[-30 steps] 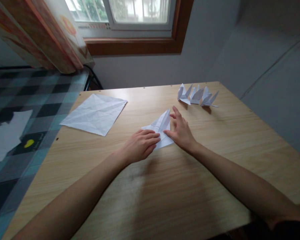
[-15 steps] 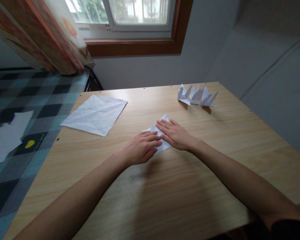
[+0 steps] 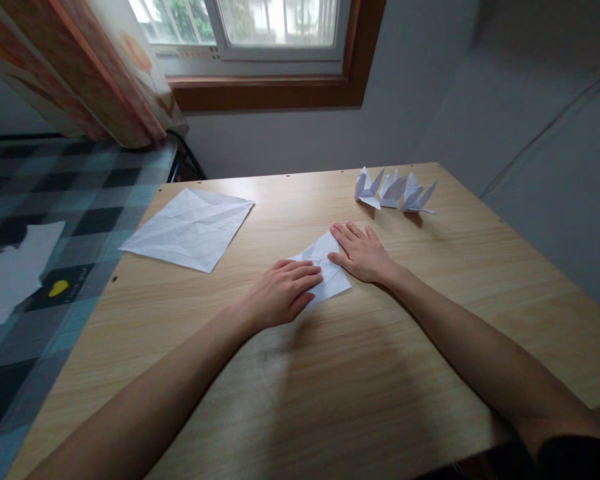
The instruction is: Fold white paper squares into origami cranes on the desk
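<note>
A small folded white sheet of paper (image 3: 333,283) lies on the wooden table (image 3: 360,373) in front of me. My left hand (image 3: 291,288) rests flat across its left part, fingers stretched out, and hides that portion. At the paper's upper right edge, my right hand (image 3: 361,252) lies with its fingers outstretched, the fingertips touching the paper. Creases show on the uncovered middle of the sheet. Neither hand grips anything.
Three folded paper cranes (image 3: 393,191) stand in a row at the back right. A larger creased paper square (image 3: 190,230) lies at the left. Beyond the table's left edge, more white paper (image 3: 17,277) rests on a checked cloth (image 3: 80,220). A window (image 3: 280,27) is behind.
My right hand has slid right and slightly away from me across the paper, uncovering more of its middle and right side. The left hand has barely moved.
</note>
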A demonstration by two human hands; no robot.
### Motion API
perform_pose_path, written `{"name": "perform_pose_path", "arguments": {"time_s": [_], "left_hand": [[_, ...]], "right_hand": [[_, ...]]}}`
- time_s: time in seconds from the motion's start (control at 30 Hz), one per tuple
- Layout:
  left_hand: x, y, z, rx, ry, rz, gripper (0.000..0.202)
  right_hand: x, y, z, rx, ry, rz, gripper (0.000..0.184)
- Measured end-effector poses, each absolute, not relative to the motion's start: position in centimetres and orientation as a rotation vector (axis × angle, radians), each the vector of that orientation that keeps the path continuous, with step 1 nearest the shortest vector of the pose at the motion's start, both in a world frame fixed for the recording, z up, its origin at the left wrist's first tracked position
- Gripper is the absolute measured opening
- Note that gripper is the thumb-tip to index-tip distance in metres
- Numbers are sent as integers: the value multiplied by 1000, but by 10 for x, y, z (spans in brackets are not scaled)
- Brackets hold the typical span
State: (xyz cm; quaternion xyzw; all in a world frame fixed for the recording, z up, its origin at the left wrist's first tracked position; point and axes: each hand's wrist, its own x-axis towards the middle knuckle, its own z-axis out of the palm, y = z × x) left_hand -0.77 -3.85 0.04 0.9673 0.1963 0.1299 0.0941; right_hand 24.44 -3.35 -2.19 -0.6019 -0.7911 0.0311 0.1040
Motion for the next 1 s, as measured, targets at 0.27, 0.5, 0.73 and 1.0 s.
{"name": "perform_pose_path", "arguments": {"time_s": [0.27,0.5,0.73,1.0], "left_hand": [[-9,-39,-1,2903,818,303,48],[-8,-37,0,2881,937,505,31],[-13,-26,-6,2614,1245,778,48],[-13,-21,-7,2537,1331,591,44]], "right_hand": [[245,-37,-25,-1781,-2100,-46,53],[241,-47,-22,-1600,-1987,166,32],[229,-54,-21,-1550,-2003,239,25],[227,-53,-19,-1529,-2050,327,33]]}}
